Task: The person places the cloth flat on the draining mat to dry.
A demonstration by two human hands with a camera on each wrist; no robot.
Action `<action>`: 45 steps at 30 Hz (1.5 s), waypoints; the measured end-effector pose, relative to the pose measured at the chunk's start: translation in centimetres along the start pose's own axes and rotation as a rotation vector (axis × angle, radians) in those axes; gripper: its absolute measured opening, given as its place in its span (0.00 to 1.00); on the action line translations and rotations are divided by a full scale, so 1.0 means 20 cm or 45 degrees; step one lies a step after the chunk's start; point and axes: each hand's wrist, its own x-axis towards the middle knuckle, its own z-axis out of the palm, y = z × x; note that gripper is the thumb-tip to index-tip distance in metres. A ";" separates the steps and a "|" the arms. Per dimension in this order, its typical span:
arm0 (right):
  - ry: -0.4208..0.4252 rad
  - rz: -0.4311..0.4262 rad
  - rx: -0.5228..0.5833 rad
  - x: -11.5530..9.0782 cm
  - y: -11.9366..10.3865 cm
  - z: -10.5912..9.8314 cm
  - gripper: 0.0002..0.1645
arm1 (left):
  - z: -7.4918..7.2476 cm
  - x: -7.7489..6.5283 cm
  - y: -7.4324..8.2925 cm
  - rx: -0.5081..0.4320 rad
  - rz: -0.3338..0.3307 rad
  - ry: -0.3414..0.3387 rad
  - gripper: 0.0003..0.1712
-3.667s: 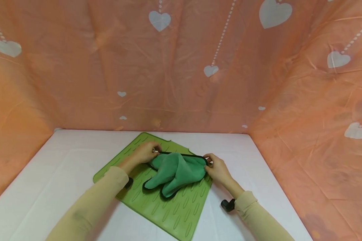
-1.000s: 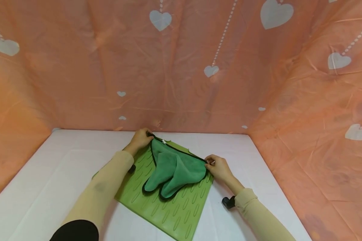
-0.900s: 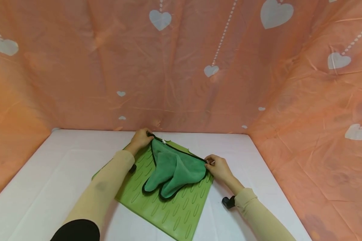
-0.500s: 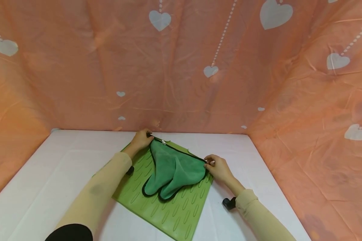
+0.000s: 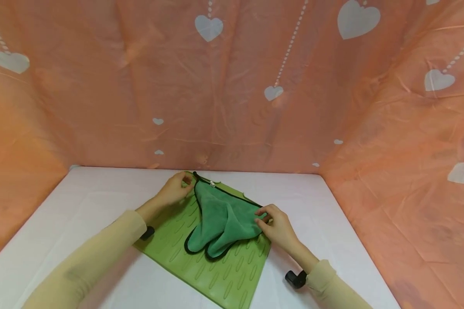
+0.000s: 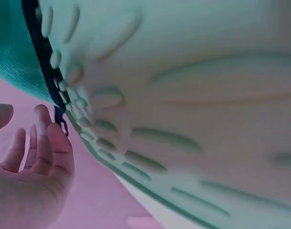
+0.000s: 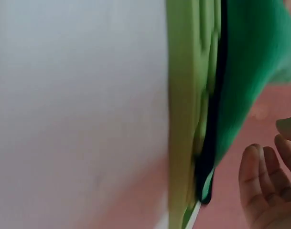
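Left hand point(image 5: 172, 189) and right hand point(image 5: 276, 225) have come away from the corners of the green mitt point(image 5: 218, 214) since the frame half a second ago; the mitt has barely shifted. On the white desk point(image 5: 89, 201), the ribbed mat point(image 5: 216, 281) lies turned at an angle. Spread on it, the mitt has its straight edge along the mat's far-right edge, lobes toward the mat's middle. With its corners released, the cloth could pull inward or stay rucked, probably because of the crease between its lobes. Over the mat's right corner, the right hand hovers with fingers loosely bent and parted, gripping nothing. By the mat's far corner, the left hand is relaxed and holds nothing; whether it brushes the small black loop point(image 6: 63, 125) I cannot tell.
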 end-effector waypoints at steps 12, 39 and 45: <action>-0.177 -0.430 0.079 -0.09 -0.18 0.12 0.10 | -0.01 -0.33 0.08 0.009 0.277 -0.126 0.08; -0.678 -0.607 -0.391 0.02 -0.29 0.29 0.12 | 0.10 -0.53 0.08 0.558 0.865 -0.431 0.09; -0.644 -0.652 -0.370 0.01 -0.28 0.30 0.09 | 0.11 -0.54 0.07 0.592 0.928 -0.346 0.07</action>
